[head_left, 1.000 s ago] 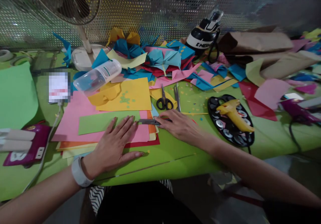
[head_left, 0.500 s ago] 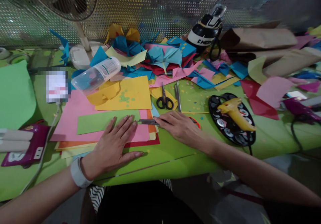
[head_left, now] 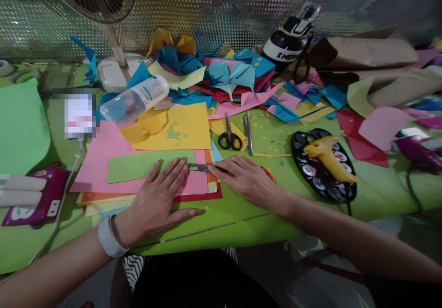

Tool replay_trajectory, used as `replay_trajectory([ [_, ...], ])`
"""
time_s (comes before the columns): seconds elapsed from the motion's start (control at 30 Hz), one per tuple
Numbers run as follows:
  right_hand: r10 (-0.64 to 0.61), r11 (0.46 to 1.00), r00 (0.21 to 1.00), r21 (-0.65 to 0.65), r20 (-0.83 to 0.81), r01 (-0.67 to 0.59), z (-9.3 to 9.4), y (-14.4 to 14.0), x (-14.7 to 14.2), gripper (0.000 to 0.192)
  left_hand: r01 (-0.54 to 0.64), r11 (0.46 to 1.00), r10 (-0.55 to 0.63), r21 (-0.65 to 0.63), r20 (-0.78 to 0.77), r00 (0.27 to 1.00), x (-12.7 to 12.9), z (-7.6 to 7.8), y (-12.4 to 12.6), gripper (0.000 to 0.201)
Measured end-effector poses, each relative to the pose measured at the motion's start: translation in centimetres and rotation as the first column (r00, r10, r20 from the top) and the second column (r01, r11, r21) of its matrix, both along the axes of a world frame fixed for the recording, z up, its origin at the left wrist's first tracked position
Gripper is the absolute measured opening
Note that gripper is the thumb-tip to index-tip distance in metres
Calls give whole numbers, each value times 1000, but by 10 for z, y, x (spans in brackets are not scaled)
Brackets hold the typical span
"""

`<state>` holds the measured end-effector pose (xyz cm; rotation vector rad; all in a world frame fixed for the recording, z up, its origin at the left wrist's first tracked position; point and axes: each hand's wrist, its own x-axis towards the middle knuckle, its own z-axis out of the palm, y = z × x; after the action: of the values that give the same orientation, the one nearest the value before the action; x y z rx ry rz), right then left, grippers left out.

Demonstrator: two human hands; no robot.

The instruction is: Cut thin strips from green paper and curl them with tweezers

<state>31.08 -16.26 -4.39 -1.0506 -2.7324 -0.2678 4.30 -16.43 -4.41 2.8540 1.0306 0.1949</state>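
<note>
While my left hand (head_left: 157,202) lies flat, fingers spread, pinning the green strip (head_left: 138,168), my right hand (head_left: 247,179) pinches the cutter (head_left: 202,167) at its edge.

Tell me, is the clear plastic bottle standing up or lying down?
Lying down. The clear plastic bottle rests tipped on its side across the yellow paper.

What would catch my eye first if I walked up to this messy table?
Probably the heap of bright folded paper at the back, under a fan. Nearer, the left hand lies flat on a green sheet atop stacked coloured sheets, while the right hand touches a slim metal tool. A yellow glue gun rests on a black palette at the right.
</note>
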Motion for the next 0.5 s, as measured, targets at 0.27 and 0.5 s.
replay_trajectory([
  [0.27,-4,1000,1000,23,-7,4,-2,-2,2,38,-1,1000,1,-5,53,999,1,0,-1,87],
  [0.5,-14,999,999,41,44,13,0,-3,-7,40,-4,1000,5,-11,45,999,1,-3,-1,89],
])
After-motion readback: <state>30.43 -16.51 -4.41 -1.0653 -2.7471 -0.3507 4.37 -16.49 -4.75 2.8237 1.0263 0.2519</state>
